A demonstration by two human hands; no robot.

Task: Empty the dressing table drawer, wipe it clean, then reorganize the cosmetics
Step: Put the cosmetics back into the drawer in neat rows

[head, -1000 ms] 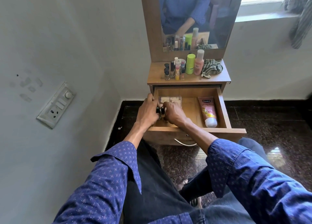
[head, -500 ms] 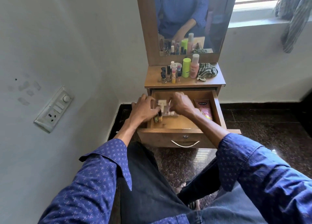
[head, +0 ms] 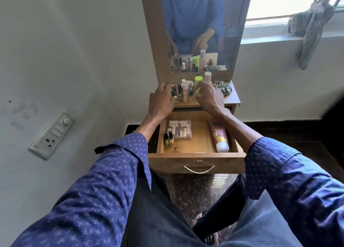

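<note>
Pale grey walls stand around a small brown wooden counter [head: 231,99] with a tall mirror [head: 201,29] on top of it. On the left wall is a white switch plate [head: 52,133], and a striped cloth [head: 310,32] hangs by the window on the right.

Below the counter top, the brown wooden drawer [head: 197,161] is pulled out toward me. Inside it, on the left side, lie two small nail polish bottles with black caps [head: 168,138], touching each other. Just beside them is a clear plastic pack of small white and pink pieces [head: 180,129]. On the right side of the drawer lies a pink tube with a white cap [head: 219,137] (cap end toward me).

Both my arms, in blue dotted sleeves, reach over the drawer to the counter top. My left hand [head: 163,101] is at a small dark bottle [head: 174,92]; my fingers bend around it, but I cannot tell if my grip is tight on it. My right hand [head: 209,96] has curled fingers at a lime green bottle [head: 197,84], and I cannot tell if it holds it. Between my hands stands a bunch of little bottles [head: 186,92]. A tall pink bottle with a white cap [head: 207,77] stands behind my right hand, and a crumpled green checked cloth [head: 223,88] lies to its right.
</note>
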